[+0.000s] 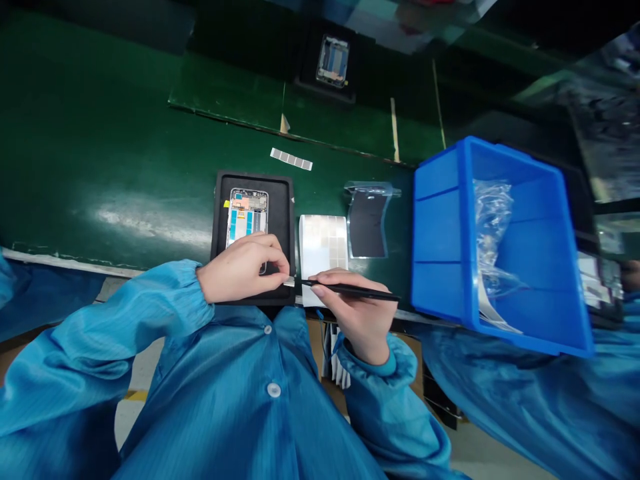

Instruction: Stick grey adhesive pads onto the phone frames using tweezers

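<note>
Left hand [245, 268] pinched narrow, thumb and finger on a small pale piece [289, 282]; right hand [360, 310] closed round black tweezers [365, 292], tips at the piece (contact or not, can't tell); open phone unit [247, 210] lies in the near black tray [281, 227], left of the sticker sheet [315, 257].

Around: dark film piece [369, 223] just right of the sheet; blue bin [443, 200] right of that, clear plastic [493, 220] inside; sticker strip [291, 159] on the green bench [125, 160] beyond the near tray; second phone unit [333, 61] in the far black tray [310, 83].

In the way: left hand hides the near phone's lower part; right hand covers some of the sheet's near end.

Counts: phone units 2; black trays 2; tweezers 1; sheet 1; strip 1; film 1; bin 1.
</note>
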{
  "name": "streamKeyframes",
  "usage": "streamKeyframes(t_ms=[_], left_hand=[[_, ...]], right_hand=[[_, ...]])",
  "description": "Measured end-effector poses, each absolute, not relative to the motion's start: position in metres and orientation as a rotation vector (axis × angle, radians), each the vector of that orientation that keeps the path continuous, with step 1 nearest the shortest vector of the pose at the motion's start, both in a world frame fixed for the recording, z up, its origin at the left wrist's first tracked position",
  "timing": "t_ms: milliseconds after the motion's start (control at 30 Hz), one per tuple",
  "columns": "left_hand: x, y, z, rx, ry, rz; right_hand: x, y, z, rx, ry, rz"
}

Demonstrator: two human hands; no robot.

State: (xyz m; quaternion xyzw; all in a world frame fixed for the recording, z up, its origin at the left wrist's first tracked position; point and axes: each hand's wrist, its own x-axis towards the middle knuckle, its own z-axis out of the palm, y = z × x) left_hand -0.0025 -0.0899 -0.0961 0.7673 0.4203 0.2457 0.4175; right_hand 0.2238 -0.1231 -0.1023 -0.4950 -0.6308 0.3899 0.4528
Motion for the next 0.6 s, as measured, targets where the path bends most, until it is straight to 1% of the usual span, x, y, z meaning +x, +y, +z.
streamKeyframes(t_ms=[433,533,600], left_hand=[[-0.030,-0.092,-0.108,1.917,1.065,0.701],[-0.041,-0.095,-0.110,2.009,1.190,0.741],[-0.048,-0.101,-0.112,2.187,1.299,0.666]], right_hand=[[0.202,-0.113,-0.106,-1.231,-1.597,0.998],[0.203,-0.111,-0.111,-1.269,-1.563,0.982],[0.204,-0.108,-0.115,-1.305,-1.544,0.966]])
